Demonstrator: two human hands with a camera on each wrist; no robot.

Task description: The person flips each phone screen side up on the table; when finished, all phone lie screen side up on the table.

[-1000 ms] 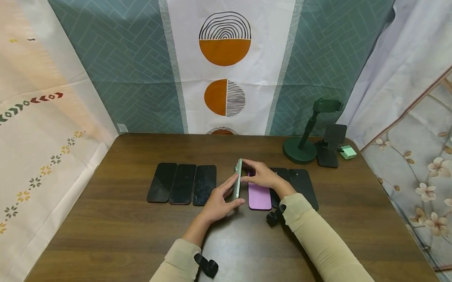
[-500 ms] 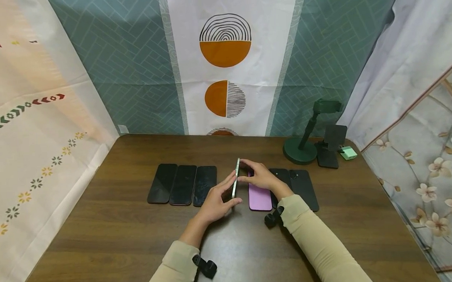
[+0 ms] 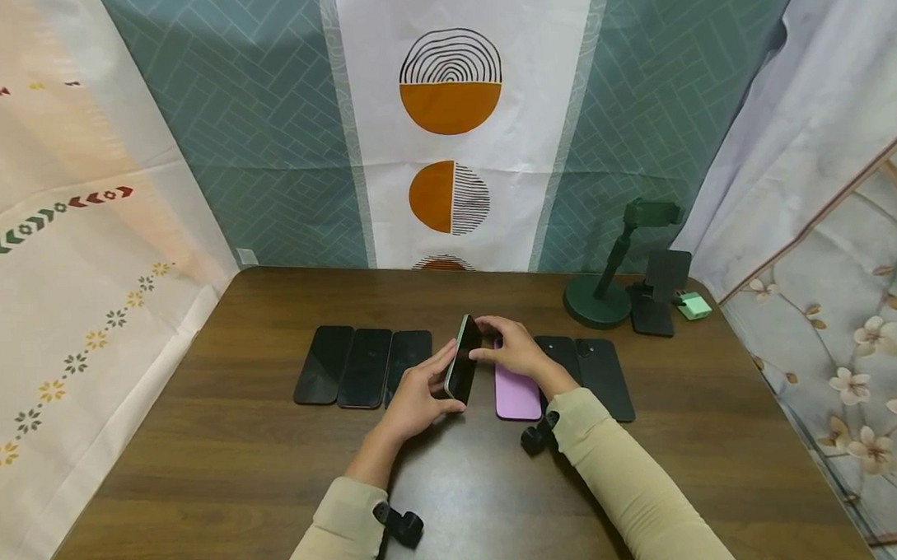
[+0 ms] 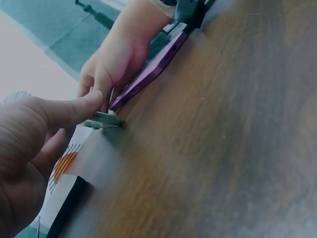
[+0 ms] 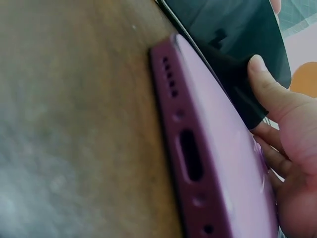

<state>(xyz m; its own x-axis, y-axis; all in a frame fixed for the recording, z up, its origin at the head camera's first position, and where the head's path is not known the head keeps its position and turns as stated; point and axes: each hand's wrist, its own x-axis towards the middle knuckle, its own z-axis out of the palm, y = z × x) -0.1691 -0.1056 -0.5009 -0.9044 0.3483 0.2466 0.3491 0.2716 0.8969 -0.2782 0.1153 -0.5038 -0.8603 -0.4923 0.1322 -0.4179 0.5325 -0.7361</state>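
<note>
A smartphone [image 3: 464,366] with a pale green edge and a dark screen is tilted up on its side between my hands; in the right wrist view its black screen [image 5: 223,34] shows. My left hand [image 3: 412,403] holds its lower left part, thumb at the near end and fingers along the back side. My right hand [image 3: 518,349] pinches the far end, its thumb on the screen and its other fingers partly hidden. A purple smartphone [image 3: 517,393] lies on the table below my right hand, camera end covered by that hand.
Three dark phones lie side by side at left, the nearest one [image 3: 406,351] close to my left hand. Two dark phones lie at right, the outer one [image 3: 603,377] beside my right forearm. A green stand [image 3: 597,299], a black phone stand [image 3: 651,310] and a charger [image 3: 692,306] stand behind.
Held by both hands, the green-edged phone has turned from showing its back, through edge-on, to showing its dark screen. Both hands have shifted slightly left with it.
</note>
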